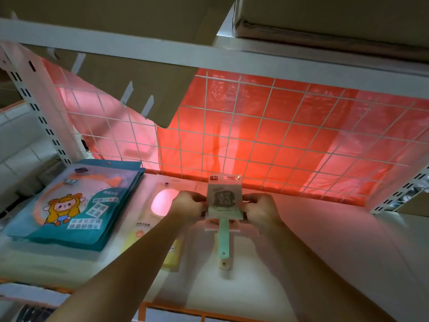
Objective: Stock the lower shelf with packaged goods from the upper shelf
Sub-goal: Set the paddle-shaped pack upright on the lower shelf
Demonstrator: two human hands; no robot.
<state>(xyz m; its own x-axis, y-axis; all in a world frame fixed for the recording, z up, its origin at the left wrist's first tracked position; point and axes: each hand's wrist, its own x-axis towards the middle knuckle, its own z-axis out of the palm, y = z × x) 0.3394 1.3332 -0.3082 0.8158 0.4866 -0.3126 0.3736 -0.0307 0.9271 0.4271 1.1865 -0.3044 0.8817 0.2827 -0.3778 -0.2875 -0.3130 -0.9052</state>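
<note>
Green-handled pack (pixel 224 201): held upright over the white shelf (pixel 325 240), mid-shelf, near the far wire grid (pixel 278 126). Left hand (pixel 189 206) and right hand (pixel 261 210): fingers (pixel 199 199) curled, pinching its side edges. Teal packs (pixel 76 205): stacked at left.

I see a clear pack (pixel 224 203) holding a green-handled item, upright above the white shelf (pixel 325 240). Teal pouches (pixel 76 205) lie stacked at left.
</note>
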